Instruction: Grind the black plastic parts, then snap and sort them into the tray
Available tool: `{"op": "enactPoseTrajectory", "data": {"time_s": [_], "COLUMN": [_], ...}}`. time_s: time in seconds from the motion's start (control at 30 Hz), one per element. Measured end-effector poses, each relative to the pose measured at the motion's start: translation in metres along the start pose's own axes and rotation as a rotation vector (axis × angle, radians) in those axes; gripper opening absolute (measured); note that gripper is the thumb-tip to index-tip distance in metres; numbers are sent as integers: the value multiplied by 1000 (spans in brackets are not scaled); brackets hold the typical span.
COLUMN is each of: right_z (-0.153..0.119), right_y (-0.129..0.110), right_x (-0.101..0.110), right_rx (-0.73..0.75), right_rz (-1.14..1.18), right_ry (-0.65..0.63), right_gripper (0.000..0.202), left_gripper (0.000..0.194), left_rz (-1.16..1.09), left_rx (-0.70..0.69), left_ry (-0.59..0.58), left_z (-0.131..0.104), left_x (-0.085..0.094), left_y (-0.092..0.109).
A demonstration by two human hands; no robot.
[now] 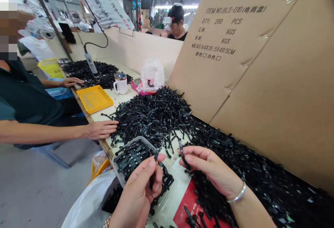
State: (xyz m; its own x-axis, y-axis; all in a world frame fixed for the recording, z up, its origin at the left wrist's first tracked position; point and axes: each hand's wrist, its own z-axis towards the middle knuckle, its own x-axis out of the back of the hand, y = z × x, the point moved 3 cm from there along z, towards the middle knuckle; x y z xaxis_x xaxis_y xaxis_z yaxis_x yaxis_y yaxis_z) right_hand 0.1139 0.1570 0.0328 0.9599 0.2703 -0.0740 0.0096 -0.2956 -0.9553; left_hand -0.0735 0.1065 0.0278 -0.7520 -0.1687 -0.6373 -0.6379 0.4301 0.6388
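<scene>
My left hand [144, 182] is closed, pinching a small black plastic strip [156, 155] between thumb and forefinger, above a clear plastic tub [171, 188] of similar black pieces. To its right, my right hand [206, 163] grips another slim black plastic piece [182, 151], held upright between thumb and fingers. The two pieces are apart. Behind my hands lies a big heap of loose black plastic pieces [153, 113]. More black pieces [216, 200] lie under and beside my right hand, some on a red printed sheet [185, 203].
A large cardboard sheet [261, 64] leans along the right. At left, a co-worker's hand [101, 129] rests by the heap. Farther back are a yellow tray [94, 99], a white mug [121, 84], a clear plastic bag [152, 73] and a hanging electric screwdriver [91, 65]. A white sack [88, 200] stands lower left.
</scene>
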Motion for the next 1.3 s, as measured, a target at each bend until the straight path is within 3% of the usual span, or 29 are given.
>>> {"op": "enactPoseTrajectory", "data": {"time_s": [0.07,0.2,0.27,0.33,0.47,0.57,0.67,0.8,0.93,1.07,1.23,1.3], "right_z": [-14,-55,-68,-66,-13,43,85,101,82,49,6,-11], "right_y": [1,26,37,36,15,8,16,26,17,7,6,4], "right_x": [-3,-6,-1,8,26,35,37,36,33,26,19,15], "right_rx": [16,-66,-55,43,297,342,329,304,340,595,1096,1203], "right_rz": [-78,-478,-749,-972,-1169,-1225,-1309,-1463,-1650,-1901,-1728,-1626], "right_ry": [-27,-234,-221,-110,178,325,375,405,442,479,545,540], "right_gripper": [34,15,17,20,20,23,15,20,15,16,13,15], "left_gripper": [38,40,41,42,42,41,43,43,43,40,44,49], "left_rz": [10,27,30,32,45,79,105,111,106,83,38,56], "left_rx": [-9,-56,-68,-65,-64,-78,-106,-130,-85,-61,-33,-6], "left_ry": [-16,5,22,22,7,12,42,85,54,16,7,-19], "left_z": [-5,-14,-15,-15,-15,-16,-11,3,19,26,27,27], "left_x": [-1,0,2,2,-4,-6,-2,8,9,5,5,4], "left_y": [-1,1,1,-2,-4,1,9,13,9,6,2,-4]}}
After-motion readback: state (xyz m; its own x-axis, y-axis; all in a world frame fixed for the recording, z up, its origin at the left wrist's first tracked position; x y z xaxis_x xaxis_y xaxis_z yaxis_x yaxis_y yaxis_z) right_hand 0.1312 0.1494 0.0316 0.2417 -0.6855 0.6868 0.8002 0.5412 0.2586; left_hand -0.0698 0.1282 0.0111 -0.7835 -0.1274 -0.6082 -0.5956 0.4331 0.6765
